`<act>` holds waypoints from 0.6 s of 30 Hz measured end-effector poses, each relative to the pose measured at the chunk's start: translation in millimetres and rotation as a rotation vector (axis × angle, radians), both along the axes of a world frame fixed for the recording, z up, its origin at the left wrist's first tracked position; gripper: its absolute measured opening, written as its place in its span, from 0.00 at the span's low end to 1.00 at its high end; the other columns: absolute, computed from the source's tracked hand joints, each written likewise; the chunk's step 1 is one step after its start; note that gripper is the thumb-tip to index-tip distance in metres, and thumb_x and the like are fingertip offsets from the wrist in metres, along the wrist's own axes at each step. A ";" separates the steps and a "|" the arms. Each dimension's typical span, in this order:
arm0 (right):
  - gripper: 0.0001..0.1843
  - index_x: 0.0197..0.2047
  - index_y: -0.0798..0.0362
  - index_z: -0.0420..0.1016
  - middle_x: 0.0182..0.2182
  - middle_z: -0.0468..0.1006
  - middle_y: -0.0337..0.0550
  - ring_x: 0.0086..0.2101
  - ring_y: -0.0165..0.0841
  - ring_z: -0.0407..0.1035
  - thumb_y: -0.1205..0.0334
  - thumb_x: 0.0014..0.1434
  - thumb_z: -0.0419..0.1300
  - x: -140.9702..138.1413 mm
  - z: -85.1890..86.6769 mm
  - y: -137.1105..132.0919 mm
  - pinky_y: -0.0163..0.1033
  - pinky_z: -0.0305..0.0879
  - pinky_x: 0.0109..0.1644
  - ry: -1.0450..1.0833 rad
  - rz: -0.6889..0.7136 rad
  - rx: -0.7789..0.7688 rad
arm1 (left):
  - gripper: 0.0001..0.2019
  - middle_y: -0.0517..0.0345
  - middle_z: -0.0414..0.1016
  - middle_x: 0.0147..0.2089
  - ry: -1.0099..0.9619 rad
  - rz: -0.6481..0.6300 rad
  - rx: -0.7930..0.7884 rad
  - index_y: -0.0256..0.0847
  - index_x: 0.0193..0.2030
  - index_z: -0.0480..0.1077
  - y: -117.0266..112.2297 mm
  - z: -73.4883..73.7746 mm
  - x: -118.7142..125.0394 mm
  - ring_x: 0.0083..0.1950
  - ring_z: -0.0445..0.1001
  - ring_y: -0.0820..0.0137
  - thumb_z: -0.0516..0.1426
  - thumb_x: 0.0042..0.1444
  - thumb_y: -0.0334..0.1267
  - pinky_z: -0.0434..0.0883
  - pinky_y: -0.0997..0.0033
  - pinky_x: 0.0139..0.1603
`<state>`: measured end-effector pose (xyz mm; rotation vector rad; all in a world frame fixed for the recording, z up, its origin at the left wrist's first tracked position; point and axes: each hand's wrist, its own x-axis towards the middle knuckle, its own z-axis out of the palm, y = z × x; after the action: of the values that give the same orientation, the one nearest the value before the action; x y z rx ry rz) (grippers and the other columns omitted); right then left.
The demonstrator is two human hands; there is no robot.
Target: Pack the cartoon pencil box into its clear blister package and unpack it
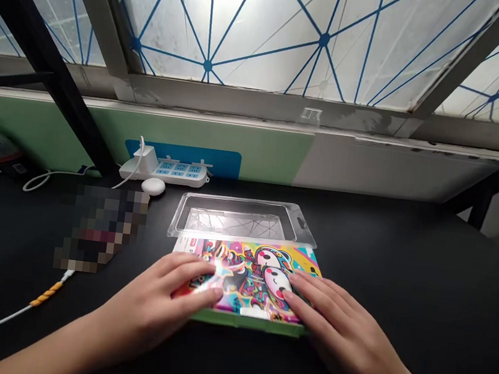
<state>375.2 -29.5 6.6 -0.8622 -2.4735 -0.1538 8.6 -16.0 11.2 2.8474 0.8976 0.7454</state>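
A flat, colourful box (251,284) printed with cartoon figures lies on the black table, its green front side facing me. My left hand (164,292) rests on the box's left part with its fingers stretched across the top. On the right part lies my right hand (337,319), fingers extended and flat. Neither hand is wrapped round anything. Right behind the box is a clear plastic blister shell (300,236) with a hang hole at its right end; the box's far edge meets or overlaps it, I cannot tell which.
To the left a blurred-out device (101,229) has a white cable (0,323) with an orange-wrapped end. A white power strip (165,170) with a plugged-in adapter stands at the wall beside a small white oval object (153,187). Black frame bars (69,98) slant up at both sides.
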 end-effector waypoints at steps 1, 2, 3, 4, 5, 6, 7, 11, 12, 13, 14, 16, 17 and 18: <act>0.30 0.71 0.44 0.64 0.63 0.74 0.50 0.61 0.45 0.70 0.65 0.67 0.58 0.9 -0.7 4.6 0.52 0.70 0.64 0.008 -0.020 -0.039 | 0.29 0.49 0.68 0.69 0.010 0.021 -0.056 0.57 0.71 0.61 4.3 0.2 -1.7 0.71 0.65 0.53 0.57 0.66 0.32 0.70 0.47 0.68; 0.31 0.71 0.43 0.63 0.65 0.72 0.51 0.61 0.45 0.70 0.63 0.66 0.61 1.6 -0.7 8.5 0.51 0.71 0.63 0.014 -0.055 -0.090 | 0.30 0.48 0.64 0.73 0.027 0.042 -0.111 0.56 0.72 0.61 8.0 1.2 -3.0 0.73 0.61 0.51 0.59 0.64 0.35 0.70 0.45 0.67; 0.32 0.71 0.43 0.63 0.66 0.70 0.52 0.62 0.46 0.69 0.61 0.65 0.62 2.0 -0.4 11.3 0.51 0.71 0.63 0.014 -0.096 -0.148 | 0.31 0.48 0.60 0.75 0.047 0.062 -0.164 0.55 0.72 0.61 10.7 2.7 -3.9 0.75 0.57 0.49 0.60 0.63 0.37 0.70 0.44 0.67; 0.33 0.71 0.43 0.61 0.68 0.68 0.53 0.63 0.47 0.67 0.59 0.65 0.62 2.4 0.0 13.2 0.52 0.71 0.63 0.008 -0.124 -0.201 | 0.32 0.48 0.57 0.76 0.057 0.084 -0.205 0.54 0.72 0.60 12.6 4.1 -4.4 0.76 0.54 0.49 0.61 0.63 0.38 0.69 0.43 0.68; 0.34 0.72 0.43 0.59 0.68 0.66 0.54 0.64 0.47 0.66 0.58 0.65 0.62 2.9 0.3 14.5 0.52 0.71 0.63 0.001 -0.140 -0.242 | 0.31 0.49 0.56 0.77 0.048 0.108 -0.230 0.54 0.72 0.60 13.8 5.3 -4.6 0.77 0.53 0.49 0.61 0.63 0.38 0.68 0.42 0.68; 0.34 0.72 0.42 0.58 0.69 0.65 0.54 0.65 0.47 0.64 0.58 0.66 0.62 3.5 0.3 15.7 0.53 0.70 0.64 0.000 -0.148 -0.269 | 0.30 0.49 0.56 0.77 0.026 0.133 -0.250 0.54 0.71 0.61 14.7 6.0 -4.8 0.77 0.53 0.50 0.60 0.64 0.38 0.66 0.42 0.69; 0.34 0.72 0.41 0.58 0.69 0.64 0.54 0.66 0.47 0.63 0.57 0.66 0.62 4.2 0.3 17.2 0.54 0.69 0.64 0.002 -0.148 -0.286 | 0.28 0.49 0.56 0.77 -0.006 0.157 -0.271 0.54 0.71 0.62 15.9 6.3 -5.1 0.77 0.53 0.51 0.60 0.65 0.37 0.65 0.42 0.70; 0.36 0.71 0.41 0.56 0.69 0.62 0.55 0.66 0.49 0.61 0.54 0.63 0.65 7.7 0.2 32.2 0.56 0.69 0.64 0.021 -0.115 -0.368 | 0.26 0.49 0.58 0.75 -0.107 0.185 -0.373 0.54 0.68 0.62 27.3 4.7 -8.1 0.74 0.60 0.54 0.59 0.65 0.38 0.66 0.48 0.70; 0.38 0.71 0.41 0.55 0.68 0.63 0.55 0.66 0.50 0.62 0.53 0.62 0.66 8.6 0.6 38.2 0.57 0.70 0.63 0.024 -0.097 -0.389 | 0.27 0.49 0.58 0.75 -0.113 0.188 -0.392 0.54 0.68 0.62 31.6 3.8 -9.1 0.73 0.61 0.54 0.61 0.64 0.39 0.66 0.50 0.70; 0.40 0.71 0.41 0.55 0.67 0.64 0.56 0.65 0.51 0.63 0.52 0.61 0.67 9.3 1.1 44.7 0.57 0.70 0.62 0.026 -0.078 -0.407 | 0.29 0.48 0.59 0.74 -0.114 0.192 -0.400 0.53 0.69 0.61 35.9 2.9 -9.9 0.73 0.62 0.54 0.62 0.62 0.39 0.67 0.50 0.70; 0.41 0.71 0.41 0.54 0.66 0.65 0.57 0.64 0.51 0.64 0.52 0.60 0.67 9.9 1.9 51.3 0.57 0.70 0.62 0.027 -0.065 -0.421 | 0.32 0.48 0.60 0.73 -0.110 0.196 -0.401 0.53 0.70 0.60 40.0 1.9 -10.4 0.72 0.63 0.52 0.64 0.60 0.40 0.67 0.50 0.70; 0.41 0.71 0.42 0.54 0.65 0.67 0.58 0.64 0.52 0.64 0.53 0.60 0.68 10.8 3.9 64.3 0.56 0.69 0.63 0.029 -0.036 -0.435 | 0.36 0.48 0.61 0.72 -0.111 0.208 -0.395 0.53 0.71 0.56 46.6 -0.1 -10.2 0.71 0.64 0.51 0.65 0.58 0.42 0.68 0.50 0.69; 0.40 0.71 0.42 0.54 0.65 0.67 0.59 0.64 0.51 0.64 0.55 0.61 0.67 11.0 5.0 70.5 0.55 0.68 0.64 0.033 -0.021 -0.435 | 0.38 0.48 0.62 0.72 -0.114 0.214 -0.392 0.54 0.72 0.54 49.0 -1.1 -9.5 0.70 0.65 0.51 0.65 0.58 0.42 0.69 0.50 0.69; 0.39 0.71 0.43 0.55 0.65 0.67 0.59 0.64 0.50 0.64 0.57 0.62 0.66 11.3 6.1 76.5 0.53 0.67 0.65 0.037 -0.007 -0.431 | 0.39 0.49 0.62 0.71 -0.119 0.220 -0.388 0.55 0.72 0.52 50.9 -2.0 -8.5 0.70 0.66 0.51 0.65 0.58 0.43 0.69 0.50 0.68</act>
<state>386.5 47.0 12.7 -1.0327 -2.5072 0.4049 0.1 34.8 9.2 2.3705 1.2006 0.6642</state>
